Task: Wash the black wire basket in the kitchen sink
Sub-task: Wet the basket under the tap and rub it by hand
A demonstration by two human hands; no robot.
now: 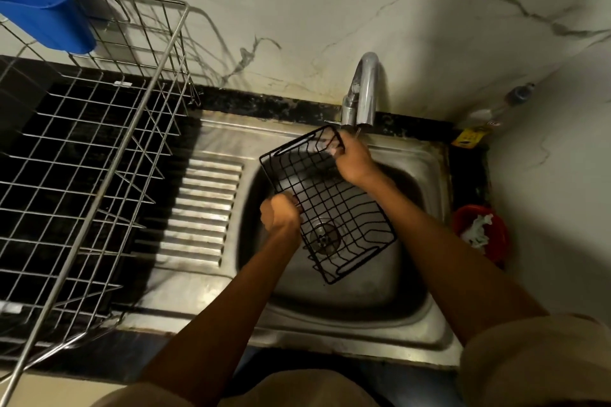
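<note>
Over the sink [426,155], both the left hand [279,213] and right hand [353,158] grip the black wire basket [330,205]; turning it slowly under the tap [365,89] should rinse every wire.

Black countertop [291,107] carrying steel sink [426,334], large wire dish rack [99,155] at left, red tub [479,231] at right.

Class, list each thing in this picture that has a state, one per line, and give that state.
Basket: tilted over the sink, held by both hands.
Left hand: gripping the basket's side.
Right hand: gripping its far corner.
Tap: running cannot be told.
Sink: drain uncovered.
Rack: mostly bare.
Red tub: holds a cloth.
</note>
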